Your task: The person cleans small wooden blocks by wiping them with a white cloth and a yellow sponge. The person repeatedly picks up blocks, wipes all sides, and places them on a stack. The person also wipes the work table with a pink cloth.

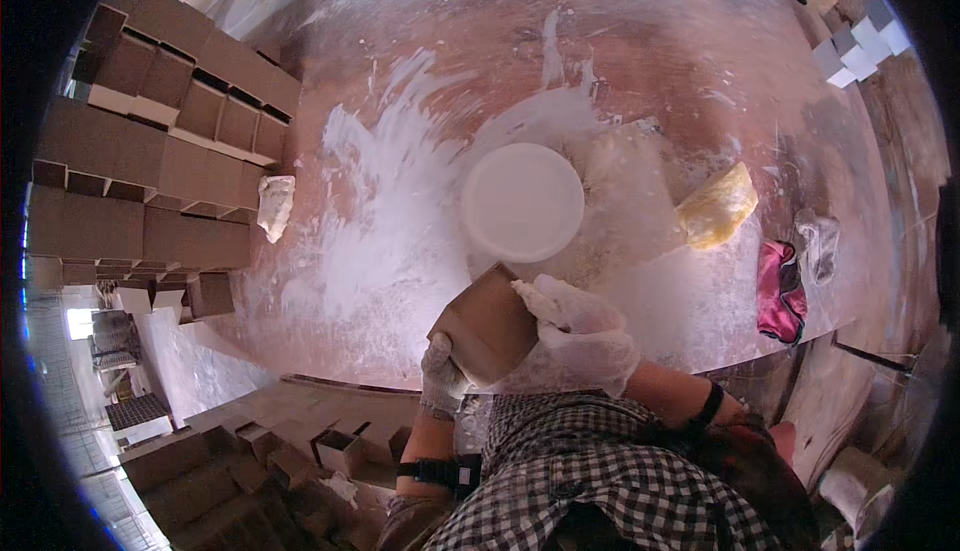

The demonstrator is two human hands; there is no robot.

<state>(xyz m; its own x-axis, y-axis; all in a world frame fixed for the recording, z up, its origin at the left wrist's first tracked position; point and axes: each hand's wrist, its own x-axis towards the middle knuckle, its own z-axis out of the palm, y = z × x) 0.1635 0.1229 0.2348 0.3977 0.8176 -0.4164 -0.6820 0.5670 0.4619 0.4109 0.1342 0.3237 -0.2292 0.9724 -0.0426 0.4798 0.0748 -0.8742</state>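
Note:
A brown cardboard box [487, 323] is held tilted in front of me, close to the table's near edge. My left hand [443, 381], in a pale glove, is closed round its lower left corner. On the box's right side, my right hand [590, 339], in a loose, translucent white glove, has its fingers bent in toward the upper edge. Something whitish and crumpled shows at those fingertips; whether it is a cloth or part of the glove is unclear. Just beyond the box a round white dish or tub [522, 255] rests on the table.
White smears streak the reddish table [660, 81]. Stacked brown boxes [200, 176] line the left, with a crumpled white piece [277, 206] beside them. To the right lie a yellowish lump [720, 206], a pink-and-black cloth item [780, 291] and a grey one [820, 244]. More boxes [230, 461] sit lower left.

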